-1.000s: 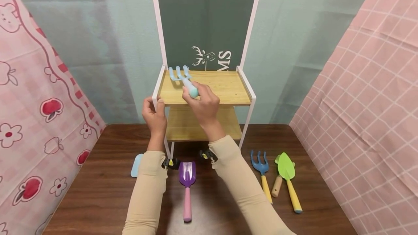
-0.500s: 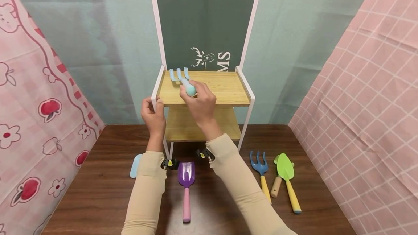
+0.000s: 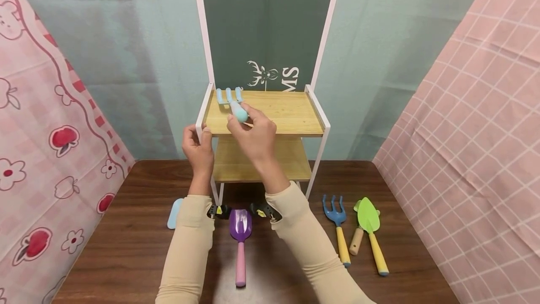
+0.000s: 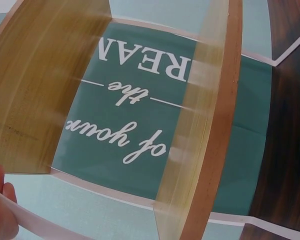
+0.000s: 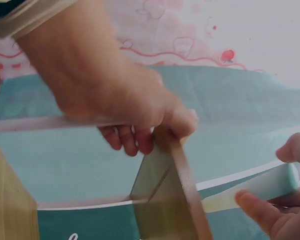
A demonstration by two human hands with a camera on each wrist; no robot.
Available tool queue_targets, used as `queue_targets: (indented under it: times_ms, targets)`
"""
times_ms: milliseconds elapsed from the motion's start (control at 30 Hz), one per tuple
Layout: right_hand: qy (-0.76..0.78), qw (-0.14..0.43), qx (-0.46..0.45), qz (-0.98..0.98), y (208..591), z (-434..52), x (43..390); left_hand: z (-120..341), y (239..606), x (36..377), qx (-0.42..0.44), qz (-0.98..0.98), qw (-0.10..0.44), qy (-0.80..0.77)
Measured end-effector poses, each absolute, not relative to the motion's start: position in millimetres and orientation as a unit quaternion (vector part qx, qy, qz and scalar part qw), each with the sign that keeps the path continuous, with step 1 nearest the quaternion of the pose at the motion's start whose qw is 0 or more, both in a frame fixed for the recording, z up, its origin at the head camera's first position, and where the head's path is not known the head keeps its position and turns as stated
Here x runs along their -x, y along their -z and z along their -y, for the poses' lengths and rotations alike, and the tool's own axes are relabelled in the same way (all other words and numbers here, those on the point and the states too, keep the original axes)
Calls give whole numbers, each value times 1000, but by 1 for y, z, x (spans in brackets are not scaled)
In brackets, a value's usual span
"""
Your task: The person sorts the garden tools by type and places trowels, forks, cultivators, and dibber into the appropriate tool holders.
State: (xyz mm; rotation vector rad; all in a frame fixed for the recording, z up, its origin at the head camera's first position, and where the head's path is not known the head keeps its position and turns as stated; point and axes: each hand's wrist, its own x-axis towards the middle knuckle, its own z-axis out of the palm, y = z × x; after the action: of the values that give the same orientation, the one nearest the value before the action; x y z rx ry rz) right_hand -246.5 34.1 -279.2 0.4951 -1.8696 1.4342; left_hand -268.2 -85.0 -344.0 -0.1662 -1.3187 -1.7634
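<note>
My right hand pinches the pale blue-green handle of a small light blue hand rake between thumb and fingers. Its three prongs point away over the left part of the top wooden shelf. In the right wrist view the rake's handle lies between my thumb and fingertips. With my left hand I grip the white post at the front left corner of the shelf rack. The left wrist view shows only some of those fingers at the lower left, beside the white frame.
On the dark wooden table lie a purple scoop with pink handle, a blue hand fork, a green trowel over a wooden-handled tool, and a light blue piece partly behind my left sleeve. A lower shelf sits beneath.
My right hand and the light blue rake have shifted slightly left over the top shelf. The left hand stays on the post.
</note>
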Motion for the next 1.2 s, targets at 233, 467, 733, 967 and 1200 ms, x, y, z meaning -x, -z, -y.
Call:
queue_targets:
  times_ms: [233, 467, 733, 967, 1200]
  targets:
    - [-558, 326, -204, 735, 284, -30, 241, 86, 345, 270, 70, 536, 448, 712]
    - [-540, 350, -206, 737, 295, -24, 241, 91, 360, 286, 64, 531, 445, 719]
    - [-506, 346, -217, 760, 304, -19, 238, 85, 345, 267, 66, 535, 439, 719]
    - [-478, 369, -222, 765, 309, -18, 242, 85, 344, 270, 70, 536, 443, 715]
    - [-452, 385, -237, 769, 314, -17, 247, 84, 345, 273, 69, 534, 448, 714]
